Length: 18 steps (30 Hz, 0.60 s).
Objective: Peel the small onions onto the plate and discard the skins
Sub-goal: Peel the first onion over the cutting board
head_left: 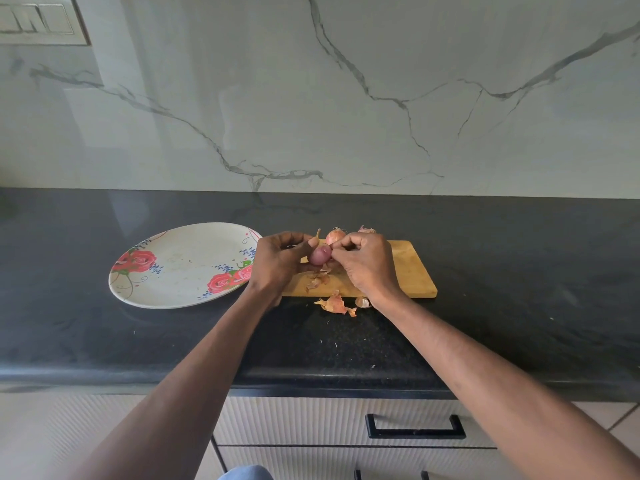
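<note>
Two hands meet above the board's (412,271) left end. The left hand (277,263) grips an onion (319,255) in curled fingers; the right hand (367,261) pinches its skin. The plate (180,268) lies left of the board, scraps (334,304) just in front.

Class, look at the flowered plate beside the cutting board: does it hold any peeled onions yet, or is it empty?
Empty. The plate shows only its rose pattern; the onion being peeled sits in the left hand.
</note>
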Each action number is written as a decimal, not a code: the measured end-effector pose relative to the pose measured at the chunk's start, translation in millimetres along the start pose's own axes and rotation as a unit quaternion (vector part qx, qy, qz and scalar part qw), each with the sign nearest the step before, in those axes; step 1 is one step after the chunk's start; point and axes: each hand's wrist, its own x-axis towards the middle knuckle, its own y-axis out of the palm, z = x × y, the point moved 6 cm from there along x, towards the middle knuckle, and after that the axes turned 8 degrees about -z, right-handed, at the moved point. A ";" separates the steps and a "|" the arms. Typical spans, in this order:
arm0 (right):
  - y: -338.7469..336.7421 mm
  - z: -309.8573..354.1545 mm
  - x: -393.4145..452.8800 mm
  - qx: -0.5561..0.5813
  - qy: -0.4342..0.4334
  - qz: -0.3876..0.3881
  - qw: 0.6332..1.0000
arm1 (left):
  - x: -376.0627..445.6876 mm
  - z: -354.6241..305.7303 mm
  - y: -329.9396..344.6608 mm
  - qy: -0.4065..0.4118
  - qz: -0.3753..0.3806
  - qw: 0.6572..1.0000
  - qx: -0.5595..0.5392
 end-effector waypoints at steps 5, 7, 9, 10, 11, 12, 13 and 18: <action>3.2 -5.6 3.8 0.045 0.039 0.015 0.998 | 0.6 0.2 -0.2 -0.033 -0.012 0.997 -0.065; 2.4 -6.6 4.2 0.075 0.059 0.020 0.995 | 1.5 1.7 -0.9 -0.045 -0.009 0.995 -0.094; 1.8 -4.2 4.1 0.069 0.041 0.021 0.997 | 3.2 4.4 -1.7 -0.056 -0.008 0.993 -0.108; 2.3 -3.2 3.6 0.060 0.028 0.023 0.998 | 3.8 5.4 -1.5 -0.062 -0.007 0.992 -0.110; 3.1 -3.4 3.5 0.058 0.022 0.025 0.998 | 4.1 6.1 -1.1 -0.068 -0.005 0.991 -0.111; 4.1 -5.5 4.3 0.059 0.024 0.027 0.998 | 3.9 6.2 -0.5 -0.072 -0.003 0.991 -0.111; 4.5 -5.7 4.5 0.064 0.027 0.028 0.997 | 3.5 5.5 0.3 -0.073 0.001 0.991 -0.111; 3.1 -4.9 4.5 0.084 0.038 0.020 0.996 | 1.9 2.7 2.5 -0.052 0.027 0.994 -0.087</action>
